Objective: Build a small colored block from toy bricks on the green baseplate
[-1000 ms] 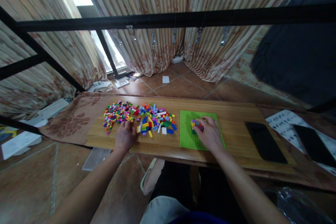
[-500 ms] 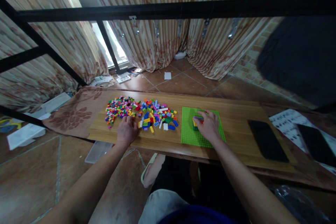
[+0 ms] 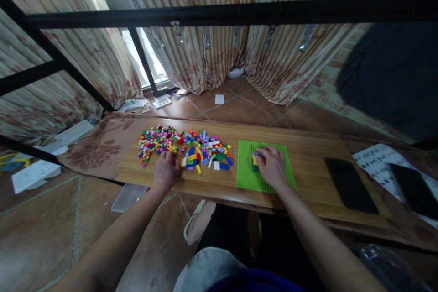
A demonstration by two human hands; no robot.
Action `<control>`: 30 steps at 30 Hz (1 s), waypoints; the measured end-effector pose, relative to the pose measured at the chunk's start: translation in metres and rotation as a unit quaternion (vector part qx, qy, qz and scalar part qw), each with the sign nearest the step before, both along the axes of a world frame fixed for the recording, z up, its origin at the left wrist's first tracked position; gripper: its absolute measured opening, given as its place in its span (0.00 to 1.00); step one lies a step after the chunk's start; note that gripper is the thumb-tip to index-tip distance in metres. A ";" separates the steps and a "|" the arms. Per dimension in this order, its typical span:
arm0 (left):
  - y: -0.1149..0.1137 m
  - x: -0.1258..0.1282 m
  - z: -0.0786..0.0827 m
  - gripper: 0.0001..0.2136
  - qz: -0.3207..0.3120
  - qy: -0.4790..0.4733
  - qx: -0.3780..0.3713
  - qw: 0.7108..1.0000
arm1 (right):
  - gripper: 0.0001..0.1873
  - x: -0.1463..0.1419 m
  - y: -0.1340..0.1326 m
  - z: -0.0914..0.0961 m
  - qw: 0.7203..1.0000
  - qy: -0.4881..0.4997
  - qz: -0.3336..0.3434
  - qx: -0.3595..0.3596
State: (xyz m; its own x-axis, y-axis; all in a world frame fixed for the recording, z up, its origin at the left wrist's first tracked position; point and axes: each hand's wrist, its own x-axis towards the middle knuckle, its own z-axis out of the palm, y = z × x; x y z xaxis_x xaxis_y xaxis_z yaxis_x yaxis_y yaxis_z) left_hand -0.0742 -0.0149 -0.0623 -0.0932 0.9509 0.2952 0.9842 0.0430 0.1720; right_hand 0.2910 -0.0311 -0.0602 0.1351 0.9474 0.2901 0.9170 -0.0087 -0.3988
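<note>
My right hand [image 3: 273,166] is over the green baseplate [image 3: 248,180], its fingers curled round a small stack of building bricks [image 3: 255,161]. Yellow, blue and dark green show at the stack's left side; the hand covers the rest. On the wooden board, my left hand [image 3: 166,169] rests with its fingers curled in. Whatever it may hold is hidden. Just beyond its fingertips lies a heap of small mixed-colour bricks [image 3: 158,139]. Larger loose bricks [image 3: 208,148] are spread between that heap and the baseplate.
The wooden board [image 3: 308,150] carries a dark phone-like slab [image 3: 351,185] at the right. Beyond it are a printed sheet [image 3: 372,157] and another dark device [image 3: 414,187]. A clear plastic tray [image 3: 128,197] sits below the front edge. A black metal bar [image 3: 219,16] crosses ahead.
My right hand's fingers have shifted slightly over the brick stack, hiding a little more of its top. My left hand stays in place beside the heap.
</note>
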 end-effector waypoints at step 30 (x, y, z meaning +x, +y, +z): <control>-0.002 0.000 0.000 0.10 0.004 0.007 -0.004 1.000 | 0.20 -0.020 -0.006 -0.011 0.998 -0.034 -0.033 -0.034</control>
